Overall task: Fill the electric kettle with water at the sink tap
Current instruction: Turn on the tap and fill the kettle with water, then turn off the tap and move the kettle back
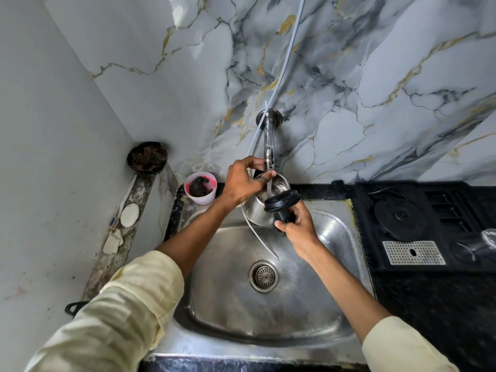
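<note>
Over the back edge of the sink (pixel 308 312), the kettle (pixel 257 210) is held tilted under the tap (pixel 269 146), its steel body above the basin and its black lid (pixel 281 201) swung open toward the person. A thin stream of water (pixel 269 185) runs from the spout into the kettle's open mouth. The right hand (pixel 298 228) is wrapped tight around the kettle's black handle, just below the lid. The left hand (pixel 241 181) reaches to the tap's end, its fingers pinched together on the fitting there; a ring shows on one finger. A pale hose (pixel 284 71) comes down the marble wall past the tap, and a white strip of it shows below the kettle, ending in the basin above the drain (pixel 263 276). At the sink's back left corner stands a pink tub (pixel 200 187) with a dark scrubber inside. On the ledge along the left wall lie a dark bowl (pixel 147 157), a toothbrush (pixel 124 201) and a white soap (pixel 129 214). Right of the sink, on the black counter, sits a black tray (pixel 418 224) with a round kettle base and a perforated metal plate on it.
</note>
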Demonstrator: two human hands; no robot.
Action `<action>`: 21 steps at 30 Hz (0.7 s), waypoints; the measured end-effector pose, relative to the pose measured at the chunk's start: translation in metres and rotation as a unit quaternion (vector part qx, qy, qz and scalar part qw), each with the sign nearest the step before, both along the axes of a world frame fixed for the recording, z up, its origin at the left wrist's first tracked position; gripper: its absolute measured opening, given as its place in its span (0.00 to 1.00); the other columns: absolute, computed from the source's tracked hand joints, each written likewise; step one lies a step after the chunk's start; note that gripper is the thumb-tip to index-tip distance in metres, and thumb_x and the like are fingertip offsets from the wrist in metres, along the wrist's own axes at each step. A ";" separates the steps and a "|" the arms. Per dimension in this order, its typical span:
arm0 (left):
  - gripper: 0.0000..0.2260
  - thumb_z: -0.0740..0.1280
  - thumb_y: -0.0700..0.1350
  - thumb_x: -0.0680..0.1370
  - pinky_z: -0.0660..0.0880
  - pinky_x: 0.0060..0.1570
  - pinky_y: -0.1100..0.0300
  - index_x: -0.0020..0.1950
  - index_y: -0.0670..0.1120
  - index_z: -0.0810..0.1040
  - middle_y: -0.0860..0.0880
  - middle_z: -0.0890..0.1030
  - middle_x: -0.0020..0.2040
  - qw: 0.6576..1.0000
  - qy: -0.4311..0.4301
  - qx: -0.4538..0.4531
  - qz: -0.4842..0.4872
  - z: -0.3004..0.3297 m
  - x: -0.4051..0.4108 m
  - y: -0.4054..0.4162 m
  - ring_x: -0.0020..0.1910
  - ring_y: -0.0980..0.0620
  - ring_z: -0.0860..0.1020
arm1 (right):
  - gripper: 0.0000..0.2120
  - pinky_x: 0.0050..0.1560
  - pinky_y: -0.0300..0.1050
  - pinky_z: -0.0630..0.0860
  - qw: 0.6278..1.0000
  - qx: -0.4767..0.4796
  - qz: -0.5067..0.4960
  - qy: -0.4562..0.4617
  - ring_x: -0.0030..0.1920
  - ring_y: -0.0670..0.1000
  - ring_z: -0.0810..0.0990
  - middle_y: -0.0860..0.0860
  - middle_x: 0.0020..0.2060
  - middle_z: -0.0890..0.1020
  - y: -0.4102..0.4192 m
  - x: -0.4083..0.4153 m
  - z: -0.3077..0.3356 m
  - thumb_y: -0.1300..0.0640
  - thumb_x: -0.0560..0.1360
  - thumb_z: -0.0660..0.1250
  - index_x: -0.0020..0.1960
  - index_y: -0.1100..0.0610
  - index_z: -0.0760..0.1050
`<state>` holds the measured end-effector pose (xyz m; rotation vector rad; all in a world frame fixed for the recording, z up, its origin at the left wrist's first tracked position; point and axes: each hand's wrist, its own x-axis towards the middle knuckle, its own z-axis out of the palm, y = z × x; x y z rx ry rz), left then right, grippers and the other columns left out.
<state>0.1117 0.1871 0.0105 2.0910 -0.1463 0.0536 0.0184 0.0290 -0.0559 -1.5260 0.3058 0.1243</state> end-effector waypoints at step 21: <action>0.22 0.71 0.67 0.69 0.67 0.38 0.55 0.35 0.51 0.69 0.53 0.75 0.32 0.953 -0.001 0.303 -0.015 0.036 0.027 -0.012 0.35 0.46 0.76 | 0.35 0.41 0.37 0.76 1.000 -0.014 -0.011 0.011 0.45 0.47 0.77 0.46 0.44 0.77 0.002 0.017 0.014 0.78 0.71 0.67 0.56 0.36 0.74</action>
